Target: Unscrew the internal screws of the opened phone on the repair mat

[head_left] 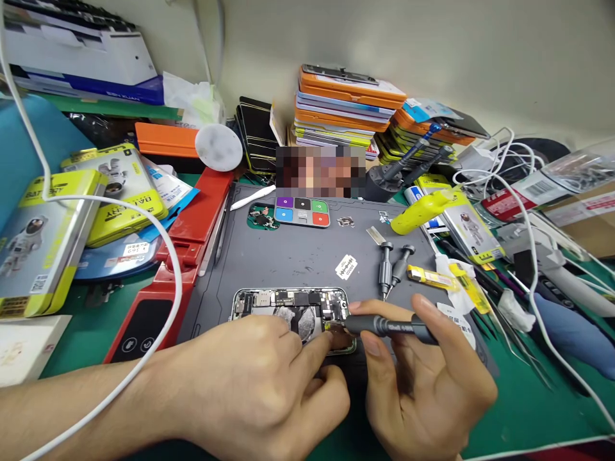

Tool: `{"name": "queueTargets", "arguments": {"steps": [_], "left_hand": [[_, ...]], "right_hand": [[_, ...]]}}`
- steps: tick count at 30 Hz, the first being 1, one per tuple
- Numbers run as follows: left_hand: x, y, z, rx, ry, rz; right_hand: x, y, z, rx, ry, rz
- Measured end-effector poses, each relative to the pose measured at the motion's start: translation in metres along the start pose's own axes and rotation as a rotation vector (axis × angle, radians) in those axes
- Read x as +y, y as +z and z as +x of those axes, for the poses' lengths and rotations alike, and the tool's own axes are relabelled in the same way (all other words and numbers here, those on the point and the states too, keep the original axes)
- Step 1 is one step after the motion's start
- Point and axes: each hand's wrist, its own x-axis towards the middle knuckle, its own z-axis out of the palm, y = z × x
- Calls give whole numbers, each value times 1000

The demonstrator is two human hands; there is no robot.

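The grey work mat (298, 262) occupies the centre of the green bench (528, 410), and the opened phone (293, 310) lies flat at the mat's near edge, directly ahead of both hands. Judged from its present condition, disassembly is well advanced: the cover is off, the interior is fully exposed, and the circuit boards, metal shields and two round silver parts are visible across the upper portion of the chassis. The lower portion is hidden under the hands, so how many fasteners or modules are left there cannot be determined; work at the right-hand end of the chassis appears to be in hand, not complete. The left hand (269, 390) rests on the phone, fingers curled, with the forefinger extended onto the chassis near the tool tip; it steadies the phone and encloses nothing visible. The right hand (427, 384) holds the dark screwdriver (389, 326) in a narrow pinch between thumb and fingers, shaft nearly horizontal, tip (336, 326) at the phone's right end. Whether the tip is seated in a screw cannot be told. Two spare screwdrivers (391, 266) lie on the mat just behind the right hand, with a yellow tool (430, 277) beside them. A coloured parts tray (302, 211) sits at the mat's far edge. A white cable (168, 256) loops over the left forearm.
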Motion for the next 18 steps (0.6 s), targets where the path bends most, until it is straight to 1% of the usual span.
{"name": "queueTargets", "arguments": {"steps": [4, 13, 18], "left_hand": [[0, -1, 0, -18, -3, -14], [-2, -1, 3, -36, -7, -59], [-3, -2, 2, -23, -17, -64]], "right_hand": [[1, 0, 1, -32, -26, -43], [2, 0, -3, -43, -38, -37], [2, -2, 0, -19, -126, -48]]}}
